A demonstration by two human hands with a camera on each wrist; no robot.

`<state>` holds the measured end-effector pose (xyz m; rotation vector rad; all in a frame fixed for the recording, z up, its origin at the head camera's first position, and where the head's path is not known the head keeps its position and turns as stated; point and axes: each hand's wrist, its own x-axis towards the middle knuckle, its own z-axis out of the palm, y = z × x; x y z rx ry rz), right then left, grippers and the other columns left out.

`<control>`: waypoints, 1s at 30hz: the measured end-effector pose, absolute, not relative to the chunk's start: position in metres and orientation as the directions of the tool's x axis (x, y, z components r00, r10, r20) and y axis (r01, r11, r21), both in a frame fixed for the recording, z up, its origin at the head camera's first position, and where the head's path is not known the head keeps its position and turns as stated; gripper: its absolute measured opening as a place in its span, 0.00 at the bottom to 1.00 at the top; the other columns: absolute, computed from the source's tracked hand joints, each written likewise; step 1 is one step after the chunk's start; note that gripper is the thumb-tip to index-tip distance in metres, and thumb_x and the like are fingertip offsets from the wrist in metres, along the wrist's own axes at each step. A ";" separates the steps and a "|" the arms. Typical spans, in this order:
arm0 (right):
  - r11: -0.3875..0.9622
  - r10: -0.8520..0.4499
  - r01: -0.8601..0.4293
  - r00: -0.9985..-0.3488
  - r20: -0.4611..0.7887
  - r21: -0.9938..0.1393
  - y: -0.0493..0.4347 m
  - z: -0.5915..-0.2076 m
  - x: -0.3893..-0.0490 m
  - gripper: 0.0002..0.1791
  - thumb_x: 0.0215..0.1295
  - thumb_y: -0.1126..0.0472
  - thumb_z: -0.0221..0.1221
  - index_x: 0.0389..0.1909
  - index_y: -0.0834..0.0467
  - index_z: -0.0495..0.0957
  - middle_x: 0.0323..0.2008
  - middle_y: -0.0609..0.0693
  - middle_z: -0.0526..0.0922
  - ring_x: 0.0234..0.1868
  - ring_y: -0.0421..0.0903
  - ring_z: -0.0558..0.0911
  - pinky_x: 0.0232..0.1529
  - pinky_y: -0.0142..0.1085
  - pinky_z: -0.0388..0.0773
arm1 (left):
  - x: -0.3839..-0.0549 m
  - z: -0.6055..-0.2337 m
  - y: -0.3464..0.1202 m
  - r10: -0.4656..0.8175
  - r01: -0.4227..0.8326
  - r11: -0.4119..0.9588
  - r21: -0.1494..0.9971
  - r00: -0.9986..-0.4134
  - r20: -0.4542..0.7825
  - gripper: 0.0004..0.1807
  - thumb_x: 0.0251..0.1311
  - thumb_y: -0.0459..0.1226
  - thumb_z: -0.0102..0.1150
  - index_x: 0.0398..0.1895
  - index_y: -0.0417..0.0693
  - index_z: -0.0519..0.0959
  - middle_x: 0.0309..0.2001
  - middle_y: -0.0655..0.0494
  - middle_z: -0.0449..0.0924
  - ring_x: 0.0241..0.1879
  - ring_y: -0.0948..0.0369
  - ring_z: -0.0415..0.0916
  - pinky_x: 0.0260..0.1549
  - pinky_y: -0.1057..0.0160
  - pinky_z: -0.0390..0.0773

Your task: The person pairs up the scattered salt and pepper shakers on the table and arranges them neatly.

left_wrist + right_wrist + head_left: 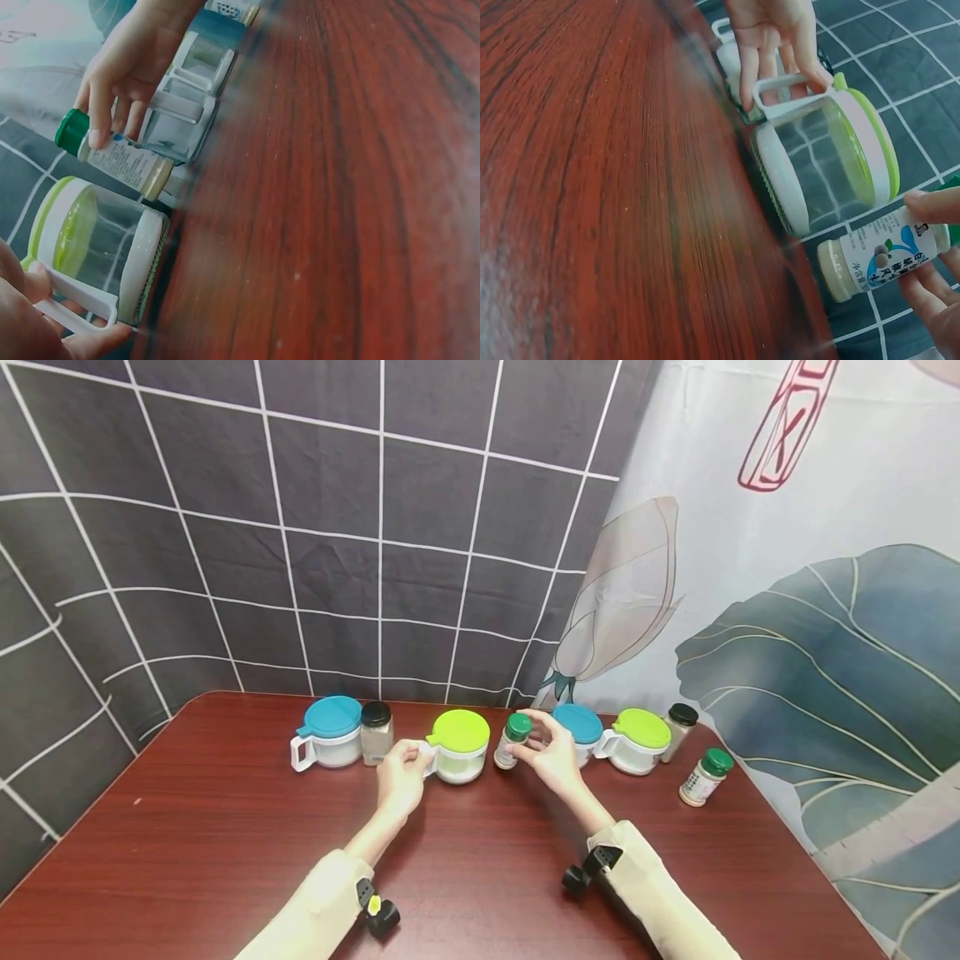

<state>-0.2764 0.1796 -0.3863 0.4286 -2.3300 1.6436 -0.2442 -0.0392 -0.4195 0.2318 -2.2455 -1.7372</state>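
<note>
My left hand (401, 777) grips the white handle of a clear seasoning jar with a lime-green lid (460, 745), which stands near the back of the table. In the left wrist view, the thumb lies on the top of that handle (82, 294). Just to the right, my right hand (557, 758) pinches a small spice bottle with a green cap (512, 743) between thumb and fingers. The bottle's printed label (889, 247) faces the right wrist camera. Whether the bottle's base touches the table cannot be told.
Left of the left hand stand a blue-lidded jar (333, 733) and a black-capped bottle (377, 735). To the right are another blue-lidded jar (579, 727), a green-lidded jar (637, 743), a black-capped bottle (678, 731) and a green-capped bottle (705, 777). Hanging cloth backs the wooden table (480, 877).
</note>
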 end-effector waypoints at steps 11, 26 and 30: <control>0.289 -0.063 -0.374 -0.926 0.373 -0.881 0.178 -0.410 -0.294 0.30 0.47 0.72 0.70 0.55 0.63 0.76 0.46 0.64 0.83 0.47 0.55 0.84 0.49 0.42 0.81 | -0.250 -0.424 -0.038 -0.320 0.063 0.302 0.951 -0.933 0.163 0.09 0.61 0.32 0.59 0.41 0.36 0.80 0.43 0.39 0.84 0.46 0.48 0.81 0.41 0.56 0.80; 0.309 -0.070 -0.332 -0.943 0.326 -0.891 0.163 -0.383 -0.272 0.30 0.48 0.76 0.67 0.56 0.69 0.74 0.47 0.70 0.82 0.51 0.63 0.81 0.54 0.54 0.75 | -0.254 -0.426 -0.038 -0.324 0.061 0.283 0.957 -0.933 0.155 0.08 0.61 0.32 0.58 0.41 0.37 0.80 0.42 0.40 0.84 0.45 0.48 0.81 0.45 0.52 0.79; 0.310 -0.071 -0.322 -0.946 0.316 -0.895 0.162 -0.386 -0.273 0.29 0.48 0.76 0.67 0.56 0.69 0.74 0.47 0.69 0.82 0.51 0.63 0.81 0.54 0.54 0.76 | -0.255 -0.427 -0.039 -0.319 0.071 0.299 0.952 -0.933 0.170 0.08 0.60 0.33 0.59 0.40 0.38 0.80 0.42 0.40 0.85 0.45 0.48 0.81 0.45 0.52 0.78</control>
